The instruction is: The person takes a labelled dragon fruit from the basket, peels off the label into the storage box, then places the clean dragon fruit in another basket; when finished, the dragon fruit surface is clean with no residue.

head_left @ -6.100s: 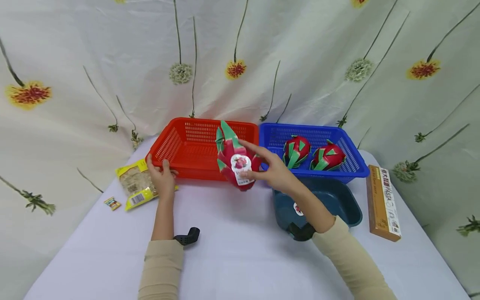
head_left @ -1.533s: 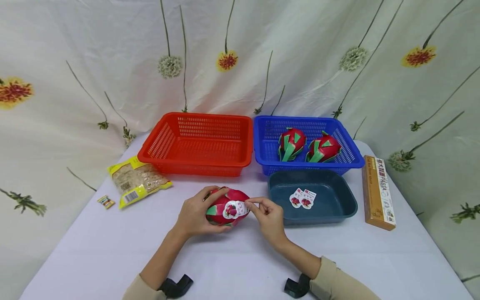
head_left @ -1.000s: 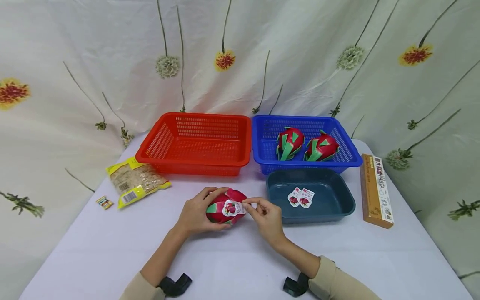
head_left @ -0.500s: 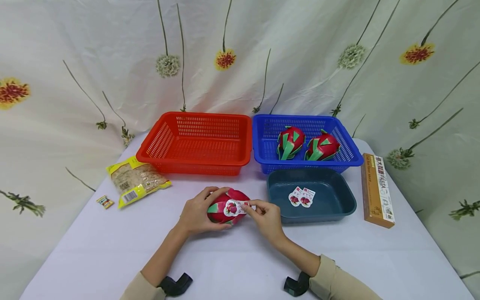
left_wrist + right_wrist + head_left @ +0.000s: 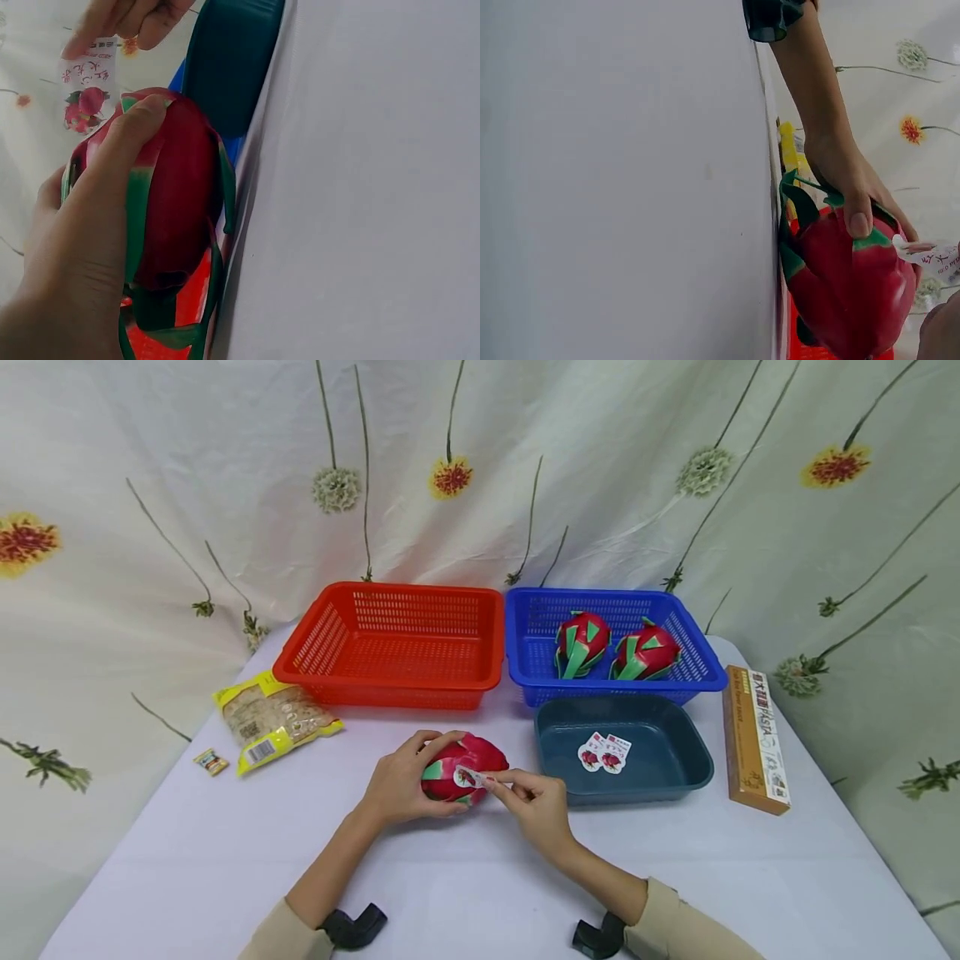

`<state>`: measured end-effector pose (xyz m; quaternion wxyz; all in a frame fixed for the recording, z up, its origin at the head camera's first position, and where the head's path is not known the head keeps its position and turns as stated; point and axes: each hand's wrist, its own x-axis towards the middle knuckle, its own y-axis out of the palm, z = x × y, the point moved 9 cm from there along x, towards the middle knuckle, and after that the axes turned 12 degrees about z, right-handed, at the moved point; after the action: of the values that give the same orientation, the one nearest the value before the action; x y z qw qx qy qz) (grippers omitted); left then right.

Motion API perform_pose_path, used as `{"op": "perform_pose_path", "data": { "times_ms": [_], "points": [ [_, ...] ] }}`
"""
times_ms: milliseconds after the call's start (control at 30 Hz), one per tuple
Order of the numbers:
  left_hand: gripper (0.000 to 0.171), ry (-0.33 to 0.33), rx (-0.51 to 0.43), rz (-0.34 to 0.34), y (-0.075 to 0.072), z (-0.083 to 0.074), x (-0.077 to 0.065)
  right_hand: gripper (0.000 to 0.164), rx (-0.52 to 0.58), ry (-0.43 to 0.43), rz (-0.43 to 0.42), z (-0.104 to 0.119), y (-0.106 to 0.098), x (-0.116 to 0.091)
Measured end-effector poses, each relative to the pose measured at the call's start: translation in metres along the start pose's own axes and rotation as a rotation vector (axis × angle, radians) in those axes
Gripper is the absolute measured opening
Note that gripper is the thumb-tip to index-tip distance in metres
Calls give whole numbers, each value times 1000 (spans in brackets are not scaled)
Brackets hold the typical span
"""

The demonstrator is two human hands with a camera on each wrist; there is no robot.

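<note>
My left hand (image 5: pixel 401 781) grips a red dragon fruit (image 5: pixel 485 753) with green scales, fingers over the top and thumb along the near side. A white sticker (image 5: pixel 467 777) with a fruit picture is pinched by its right end in my right hand (image 5: pixel 538 806). In the left wrist view the sticker (image 5: pixel 91 82) stands up from the fruit (image 5: pixel 176 187), its lower end at the skin. The right wrist view shows the sticker (image 5: pixel 930 255) edge-on beside the fruit. Two more stickers (image 5: pixel 603 752) lie in the dark teal tray (image 5: pixel 671 781) to the right.
Behind stand a red basket (image 5: pixel 386 697), with nothing in it, and a blue basket (image 5: pixel 525 668) holding two dragon fruits (image 5: pixel 647 652). A yellow bag (image 5: pixel 275 718) and a small packet (image 5: pixel 211 762) lie left. A long pasta box (image 5: pixel 756 739) lies at the right.
Earlier the right hand held the fruit before the red basket, which the left hand touched. The fruit then passed to the left hand. Just now the sticker's right end has tilted up off the fruit.
</note>
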<state>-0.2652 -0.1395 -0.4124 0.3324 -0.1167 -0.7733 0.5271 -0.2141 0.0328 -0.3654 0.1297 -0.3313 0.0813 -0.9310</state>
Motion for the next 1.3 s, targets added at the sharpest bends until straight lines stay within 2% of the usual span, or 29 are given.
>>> {"op": "perform_pose_path", "data": {
  "times_ms": [67, 133, 200, 267, 333, 400, 467, 567, 667, 800, 1033, 1167, 1300],
  "points": [
    [90, 2, 2, 9, 2, 0, 2, 8, 27, -63, -17, 7, -8, -1],
    [89, -1, -12, 21, 3, 0, 3, 11, 63, -97, -70, 9, -25, -2],
    [89, -13, -25, 31, 4, 1, 4, 10, 65, -110, -154, 10, -52, 0],
    [89, -26, -27, 38, 5, 2, 3, 8, 38, -79, -230, 7, -84, 1],
    [89, -32, -27, 46, 7, 2, 3, 7, -8, 11, -283, 0, -116, 2],
    [89, -33, -21, 49, 7, 2, 2, 14, -75, 128, -307, -12, -144, 1],
    [89, -41, -26, 55, 7, 2, 2, 22, -143, 275, -287, -28, -166, -2],
    [90, -55, -38, 51, 7, 3, 2, 33, -241, 468, -208, -56, -185, -10],
    [91, -63, -47, 54, 7, 3, 2, 40, -311, 586, -104, -80, -192, -14],
    [92, -72, -66, 68, 6, 2, 4, 41, -403, 639, 17, -104, -192, -15],
    [92, -73, -73, 78, 6, 4, 4, 32, -567, 611, 230, -115, -179, 7],
    [92, -75, -76, 80, 7, 5, 4, 28, -622, 610, 338, -125, -174, 17],
    [92, -83, -75, 82, 9, 5, 4, 26, -651, 627, 410, -138, -172, 19]
  ]
}}
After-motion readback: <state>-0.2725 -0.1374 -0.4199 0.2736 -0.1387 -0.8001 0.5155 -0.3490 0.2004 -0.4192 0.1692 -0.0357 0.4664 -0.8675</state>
